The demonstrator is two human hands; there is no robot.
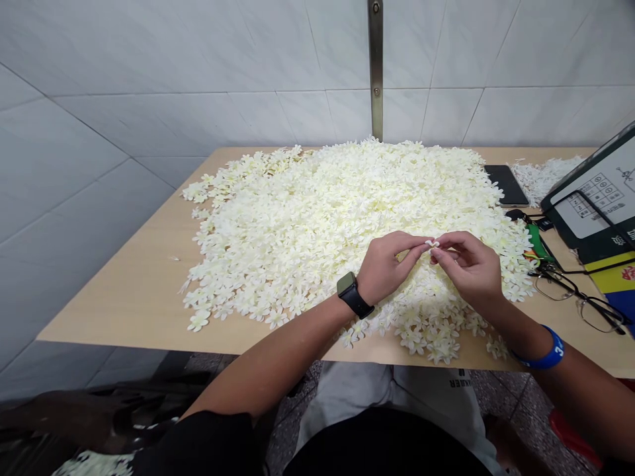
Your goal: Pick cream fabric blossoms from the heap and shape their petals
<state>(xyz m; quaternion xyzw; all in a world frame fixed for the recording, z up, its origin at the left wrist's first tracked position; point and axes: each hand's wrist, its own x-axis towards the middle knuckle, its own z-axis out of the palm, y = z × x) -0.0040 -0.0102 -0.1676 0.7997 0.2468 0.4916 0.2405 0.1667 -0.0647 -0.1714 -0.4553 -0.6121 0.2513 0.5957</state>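
A small white artificial flower (432, 244) is pinched between the fingertips of both hands, above the near right part of a wide heap. My left hand (389, 264) wears a black watch at the wrist and is closed on one side of the flower. From the other side, my right hand (469, 268) grips it with thumb and fingers; a blue band circles that forearm. Beneath both hands spreads the heap of loose cream-white artificial flowers (297, 225), covering much of the tan table (133, 277).
To the right lie a dark phone (506, 185), a pile of thin white bits (543, 175), eyeglasses (578, 297) and a dark green bag or box (595, 198) with a printed label. A tiled wall (173, 119) with a metal strip (376, 73) stands behind the table.
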